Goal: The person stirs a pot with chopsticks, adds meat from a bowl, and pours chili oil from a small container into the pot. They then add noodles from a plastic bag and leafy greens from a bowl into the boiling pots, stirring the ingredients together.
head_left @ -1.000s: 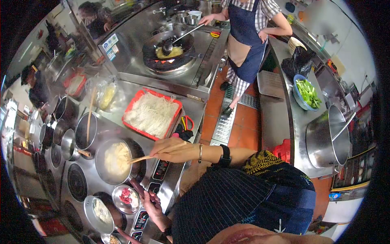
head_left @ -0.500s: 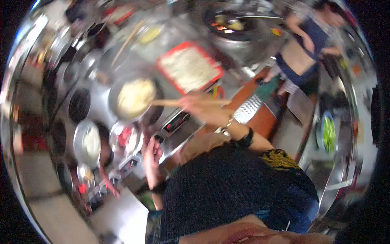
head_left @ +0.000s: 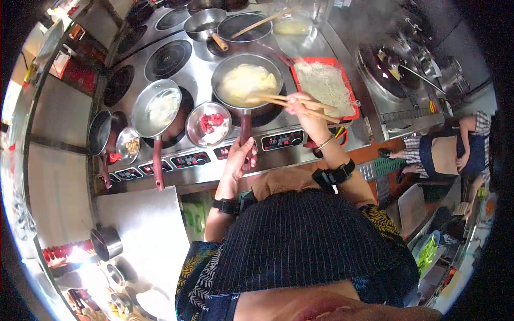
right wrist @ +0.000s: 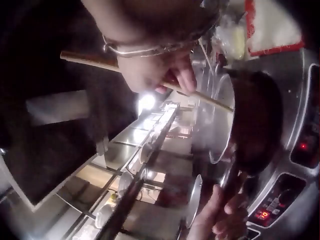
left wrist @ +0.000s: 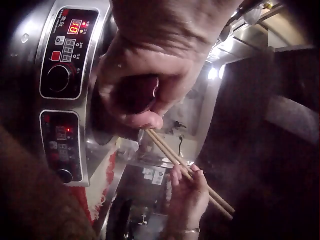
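Observation:
My left hand (head_left: 238, 160) grips the dark red handle (head_left: 246, 127) of a grey frying pan (head_left: 217, 80) on the hob. Its fingers wrap round the handle's end (left wrist: 140, 94) in the left wrist view. In the pan lies a pale yellow, noodle-like mass (head_left: 247, 80). My right hand (head_left: 309, 115) holds a pair of long wooden chopsticks (head_left: 274, 99), their tips in the food at the pan's near right side. The right wrist view shows the chopsticks (right wrist: 212, 102) slanting over the pan's rim; the food is hidden there.
Left of the pan sit a steel bowl (head_left: 195, 136) with red and white pieces and another pan (head_left: 140, 120) with pale food. A red basket (head_left: 354, 101) of white noodles stands at right. Control panels (head_left: 282, 140) line the front edge. Another person (head_left: 447, 150) stands at far right.
The head view has swung round, so the hob now lies across the top. My hands keep hold of the handle and chopsticks; the chopstick tips stay in the pan.

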Motion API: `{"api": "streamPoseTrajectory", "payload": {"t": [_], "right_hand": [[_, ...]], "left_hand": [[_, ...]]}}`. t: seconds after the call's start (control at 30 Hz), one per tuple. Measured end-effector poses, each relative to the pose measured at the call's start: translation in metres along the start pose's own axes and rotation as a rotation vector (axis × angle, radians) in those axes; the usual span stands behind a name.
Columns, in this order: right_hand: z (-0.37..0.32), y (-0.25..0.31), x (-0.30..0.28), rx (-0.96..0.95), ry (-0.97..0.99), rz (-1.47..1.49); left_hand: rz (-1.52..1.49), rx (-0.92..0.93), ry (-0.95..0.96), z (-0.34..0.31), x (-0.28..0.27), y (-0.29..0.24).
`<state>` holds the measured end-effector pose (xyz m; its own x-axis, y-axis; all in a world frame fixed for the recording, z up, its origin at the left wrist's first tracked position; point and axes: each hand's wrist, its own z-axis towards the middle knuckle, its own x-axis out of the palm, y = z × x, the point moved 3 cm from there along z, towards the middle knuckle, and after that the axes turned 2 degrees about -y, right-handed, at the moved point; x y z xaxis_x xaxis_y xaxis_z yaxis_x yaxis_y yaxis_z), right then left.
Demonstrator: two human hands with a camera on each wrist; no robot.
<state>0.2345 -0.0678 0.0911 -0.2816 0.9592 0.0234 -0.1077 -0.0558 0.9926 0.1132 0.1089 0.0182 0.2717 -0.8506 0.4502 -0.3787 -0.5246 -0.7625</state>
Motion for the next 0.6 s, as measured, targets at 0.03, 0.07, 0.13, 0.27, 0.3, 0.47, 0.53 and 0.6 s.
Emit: {"api": "streamPoseTrajectory", "payload": {"t": [0.03, 0.07, 0.13, 0.27, 0.3, 0.47, 0.53, 0.6], "right_hand": [[0.004, 0.003, -0.003, -0.101, -0.076, -0.139], [0.008, 0.006, -0.005, -0.203, -0.152, -0.279], [0.014, 0.016, 0.003, -0.428, -0.085, -0.578], [0.011, 0.009, 0.026, -0.229, 0.157, -0.341], [0.011, 0.003, 0.028, -0.061, 0.178, -0.097], [0.020, 0.053, -0.007, -0.240, -0.126, -0.360], [0.029, 0.045, -0.010, -0.397, -0.164, -0.642], [0.026, 0.032, 0.002, -0.743, 0.012, -0.996]], "left_hand": [[0.001, 0.010, 0.005, 0.000, 0.001, 0.000], [0.001, 0.020, 0.012, -0.001, 0.001, -0.001], [0.005, 0.018, 0.011, -0.001, 0.002, -0.002], [0.016, 0.003, 0.028, 0.001, 0.002, -0.001], [0.020, 0.003, 0.034, 0.002, 0.001, -0.001], [-0.013, 0.016, 0.043, 0.002, 0.000, 0.001], [-0.020, 0.013, 0.049, 0.002, 0.000, 0.000], [-0.001, 0.003, 0.024, 0.001, 0.000, -0.001]]}}
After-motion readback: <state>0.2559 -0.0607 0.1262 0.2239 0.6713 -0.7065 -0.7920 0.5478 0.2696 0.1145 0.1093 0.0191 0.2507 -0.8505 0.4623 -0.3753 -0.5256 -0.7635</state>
